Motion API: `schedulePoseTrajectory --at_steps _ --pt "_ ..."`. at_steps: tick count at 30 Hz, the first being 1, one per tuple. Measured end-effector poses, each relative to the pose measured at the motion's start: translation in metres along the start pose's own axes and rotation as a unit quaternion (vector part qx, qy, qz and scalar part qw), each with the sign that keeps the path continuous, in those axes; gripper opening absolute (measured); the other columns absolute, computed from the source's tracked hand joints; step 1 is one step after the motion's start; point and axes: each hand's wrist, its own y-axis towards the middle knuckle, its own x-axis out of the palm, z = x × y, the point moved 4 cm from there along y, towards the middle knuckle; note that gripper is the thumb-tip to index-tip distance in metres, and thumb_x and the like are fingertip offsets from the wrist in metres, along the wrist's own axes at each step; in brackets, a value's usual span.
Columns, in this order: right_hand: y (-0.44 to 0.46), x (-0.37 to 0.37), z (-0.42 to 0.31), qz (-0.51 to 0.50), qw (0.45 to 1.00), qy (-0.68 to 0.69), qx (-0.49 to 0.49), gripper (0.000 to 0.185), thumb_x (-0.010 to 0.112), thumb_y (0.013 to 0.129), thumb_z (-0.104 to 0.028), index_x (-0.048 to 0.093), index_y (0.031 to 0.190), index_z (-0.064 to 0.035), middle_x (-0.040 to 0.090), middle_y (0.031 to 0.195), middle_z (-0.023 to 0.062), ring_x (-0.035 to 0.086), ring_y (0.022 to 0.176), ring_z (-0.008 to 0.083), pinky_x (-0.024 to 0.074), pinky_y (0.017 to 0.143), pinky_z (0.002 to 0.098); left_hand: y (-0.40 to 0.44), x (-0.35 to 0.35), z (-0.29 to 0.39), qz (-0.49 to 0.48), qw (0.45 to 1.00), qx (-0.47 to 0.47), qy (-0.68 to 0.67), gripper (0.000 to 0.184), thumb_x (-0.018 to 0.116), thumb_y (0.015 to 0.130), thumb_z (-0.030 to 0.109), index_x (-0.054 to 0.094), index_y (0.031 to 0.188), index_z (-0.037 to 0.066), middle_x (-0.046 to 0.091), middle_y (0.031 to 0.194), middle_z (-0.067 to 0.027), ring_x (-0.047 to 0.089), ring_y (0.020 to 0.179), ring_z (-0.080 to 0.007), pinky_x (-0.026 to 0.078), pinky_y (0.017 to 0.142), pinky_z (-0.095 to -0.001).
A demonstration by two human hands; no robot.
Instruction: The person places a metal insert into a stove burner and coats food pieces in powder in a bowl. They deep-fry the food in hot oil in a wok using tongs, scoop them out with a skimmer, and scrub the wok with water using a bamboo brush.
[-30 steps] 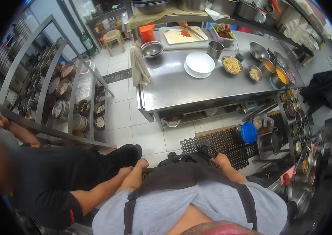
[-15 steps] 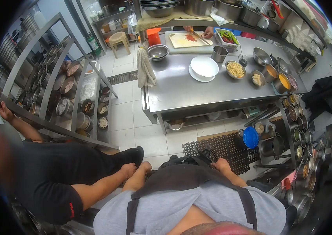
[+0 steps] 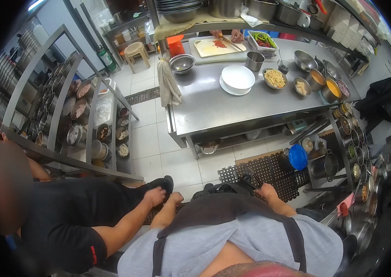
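Note:
My left hand [image 3: 175, 199] hangs by my side, fingers curled closed; whatever is inside it, if anything, is hidden. A co-worker's hand [image 3: 155, 196] is just left of it. My right hand [image 3: 264, 190] is closed around a thin metal utensil [image 3: 252, 177] that looks like tongs, pointing forward over the black floor mat [image 3: 271, 173]. Ahead is a steel table [image 3: 200, 108] with stacked white plates [image 3: 238, 77], a bowl of pale cut strips [image 3: 274, 78], a smaller bowl of pale pieces [image 3: 302, 87] and a pot of orange liquid [image 3: 331, 89].
Across the table another person's hands [image 3: 237, 35] work with a knife over red pieces on a cutting board [image 3: 204, 47]. A co-worker in black [image 3: 80, 207] stands at my left, beside a metal rack [image 3: 57, 115]. Pots and a blue lid [image 3: 298, 157] sit low at right.
My view has shifted slightly, so the table appears a little further left. The co-worker at left has turned their head and moved their near hand slightly. My hands keep their closed pose.

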Motion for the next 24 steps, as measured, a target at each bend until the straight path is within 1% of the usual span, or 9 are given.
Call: schedulePoseTrajectory --at_steps 1,2,5,13,16,17,18,20,24 --pt "0.003 0.0 0.0 -0.001 1.0 0.001 0.0 0.051 0.07 0.072 -0.042 0.065 0.091 0.0055 0.062 0.097 0.0261 0.06 0.096 0.0368 0.0473 0.085 0.0425 0.068 0.04 0.004 -0.035 0.985 -0.08 -0.147 0.024 0.045 0.084 0.02 0.068 0.083 0.013 0.061 0.11 -0.005 0.055 0.099 -0.0213 0.042 0.089 -0.0315" --pt "0.007 0.001 0.0 -0.005 1.0 -0.007 -0.004 0.05 0.07 0.072 -0.041 0.065 0.091 0.0054 0.062 0.097 0.0261 0.059 0.097 0.0368 0.0472 0.085 0.0421 0.108 0.066 0.007 -0.057 0.947 -0.167 -0.268 0.024 0.046 0.083 0.021 0.069 0.083 0.013 0.061 0.109 -0.0054 0.056 0.098 -0.0216 0.043 0.089 -0.0317" --pt "0.008 -0.01 -0.007 -0.008 1.0 -0.014 -0.011 0.049 0.07 0.072 -0.04 0.065 0.091 0.0054 0.062 0.097 0.0262 0.059 0.097 0.0368 0.047 0.086 0.0418 0.119 0.074 0.012 -0.054 0.889 -0.248 -0.381 0.024 0.047 0.082 0.021 0.069 0.084 0.012 0.062 0.105 -0.0068 0.058 0.095 -0.0224 0.044 0.086 -0.0322" --pt "0.034 -0.022 0.0 -0.017 0.999 -0.018 -0.027 0.053 0.069 0.072 -0.043 0.065 0.092 0.0057 0.061 0.102 0.0248 0.059 0.099 0.0348 0.0467 0.088 0.0392 0.125 0.063 0.013 -0.034 0.844 -0.292 -0.448 0.025 0.05 0.077 0.022 0.069 0.086 0.009 0.064 0.097 -0.0105 0.062 0.086 -0.0246 0.048 0.079 -0.0335" --pt "0.049 -0.018 0.017 -0.005 0.999 -0.008 -0.033 0.055 0.068 0.072 -0.044 0.065 0.093 0.0067 0.061 0.102 0.0251 0.059 0.099 0.0348 0.0466 0.088 0.0389 0.131 0.055 0.008 -0.033 0.842 -0.293 -0.451 0.026 0.051 0.075 0.022 0.07 0.086 0.008 0.065 0.094 -0.0118 0.063 0.082 -0.0254 0.05 0.076 -0.0339" --pt "0.043 -0.027 0.017 -0.052 0.998 0.039 0.005 0.058 0.068 0.072 -0.045 0.063 0.098 0.0071 0.06 0.104 0.0251 0.058 0.101 0.0349 0.0455 0.09 0.0387 0.136 0.053 0.006 -0.034 0.844 -0.291 -0.45 0.026 0.052 0.074 0.022 0.07 0.087 0.008 0.066 0.093 -0.0123 0.064 0.081 -0.0257 0.05 0.075 -0.0341" --pt "0.045 -0.027 0.023 -0.054 0.997 0.047 0.009 0.058 0.068 0.072 -0.045 0.063 0.098 0.0071 0.06 0.104 0.0251 0.058 0.101 0.0349 0.0455 0.09 0.0387 0.142 0.05 0.004 -0.033 0.846 -0.288 -0.448 0.026 0.052 0.074 0.022 0.07 0.087 0.008 0.066 0.092 -0.0127 0.064 0.08 -0.026 0.051 0.074 -0.0343" --pt "0.051 -0.032 0.034 -0.028 0.999 0.014 -0.017 0.06 0.068 0.072 -0.044 0.06 0.102 0.0067 0.059 0.107 0.0253 0.056 0.104 0.0348 0.044 0.092 0.0389 0.154 0.04 -0.001 -0.028 0.852 -0.282 -0.44 0.027 0.053 0.073 0.023 0.07 0.087 0.007 0.066 0.09 -0.0137 0.065 0.078 -0.0265 0.052 0.072 -0.0346" --pt "0.064 -0.036 0.075 -0.021 0.998 0.057 0.013 0.06 0.068 0.073 -0.044 0.059 0.105 0.006 0.058 0.109 0.0253 0.055 0.106 0.0346 0.043 0.093 0.0394 0.182 0.0 -0.012 -0.037 0.864 -0.25 -0.435 0.027 0.054 0.072 0.024 0.07 0.087 0.008 0.067 0.09 -0.0137 0.066 0.079 -0.0272 0.052 0.071 -0.0355"
